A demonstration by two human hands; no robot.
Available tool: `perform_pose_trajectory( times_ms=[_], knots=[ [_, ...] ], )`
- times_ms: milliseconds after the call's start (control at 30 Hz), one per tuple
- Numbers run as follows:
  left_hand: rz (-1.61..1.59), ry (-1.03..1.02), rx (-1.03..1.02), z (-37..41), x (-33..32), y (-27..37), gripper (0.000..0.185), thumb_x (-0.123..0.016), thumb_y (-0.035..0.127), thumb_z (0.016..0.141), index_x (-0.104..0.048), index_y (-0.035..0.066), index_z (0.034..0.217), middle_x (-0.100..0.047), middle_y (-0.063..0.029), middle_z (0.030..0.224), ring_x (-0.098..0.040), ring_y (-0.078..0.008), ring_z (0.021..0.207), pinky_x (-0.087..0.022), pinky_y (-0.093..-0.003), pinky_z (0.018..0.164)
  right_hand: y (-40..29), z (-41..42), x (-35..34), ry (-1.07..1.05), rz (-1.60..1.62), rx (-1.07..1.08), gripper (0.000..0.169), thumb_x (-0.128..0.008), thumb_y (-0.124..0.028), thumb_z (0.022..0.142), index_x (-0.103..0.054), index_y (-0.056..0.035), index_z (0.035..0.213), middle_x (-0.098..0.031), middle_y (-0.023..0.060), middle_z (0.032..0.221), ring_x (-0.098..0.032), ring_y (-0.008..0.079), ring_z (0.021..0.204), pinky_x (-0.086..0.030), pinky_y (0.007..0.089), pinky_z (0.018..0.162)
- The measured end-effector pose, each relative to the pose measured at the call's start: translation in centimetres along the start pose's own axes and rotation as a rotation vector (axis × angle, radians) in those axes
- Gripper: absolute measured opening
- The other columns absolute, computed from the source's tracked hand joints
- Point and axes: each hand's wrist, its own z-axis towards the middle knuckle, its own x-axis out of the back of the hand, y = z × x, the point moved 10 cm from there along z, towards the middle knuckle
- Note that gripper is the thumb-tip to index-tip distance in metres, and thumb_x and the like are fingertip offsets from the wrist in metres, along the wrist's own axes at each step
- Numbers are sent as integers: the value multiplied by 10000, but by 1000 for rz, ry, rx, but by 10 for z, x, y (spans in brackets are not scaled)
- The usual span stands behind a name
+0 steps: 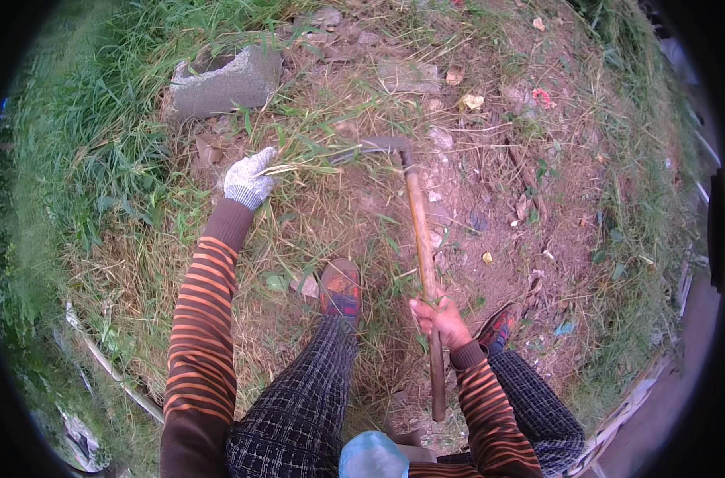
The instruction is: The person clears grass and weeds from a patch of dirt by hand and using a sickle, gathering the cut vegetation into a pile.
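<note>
My left hand [250, 177], in a pale knitted work glove, grips a bunch of grass stems [303, 165] that stretches to the right. Bare of any glove, my right hand [443, 319] is closed around the wooden handle [423, 239] of a sickle. The sickle's curved metal blade [381, 144] points left from the top of the handle. Its tip lies among the grass by the held stems, and some blades cover part of it. Whether the edge touches the stems I cannot tell.
A broken hollow concrete block [228, 86] lies up left in tall green grass [120, 137]. A flat stone slab [409, 76] is further right. Bare soil with scraps [488, 233] spreads right of the sickle. A pale pole [114, 370] lies lower left, near my shoes [340, 284].
</note>
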Motion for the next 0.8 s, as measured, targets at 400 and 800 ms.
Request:
perform_pose_trajectory(
  times_ms=[400, 800],
  knots=[
    [199, 285, 294, -80, 18, -95, 348, -674, 137, 666, -608, 154, 1007, -557, -47, 1185, -493, -279, 1111, -391, -413, 909, -59, 8, -18, 23, 383, 197, 166, -615, -49, 823, -469, -86, 892, -417, -35, 581, -358, 53, 417, -294, 204, 358],
    [10, -256, -503, -45, -56, 168, 442, -656, 122, 591, -570, 119, 1025, -566, -65, 1020, -578, -277, 818, -481, -395, 735, -18, -8, 67, 242, 600, 273, 126, -561, -107, 871, -442, -104, 829, -322, -69, 568, -307, 40, 434, -272, 187, 372]
  ],
)
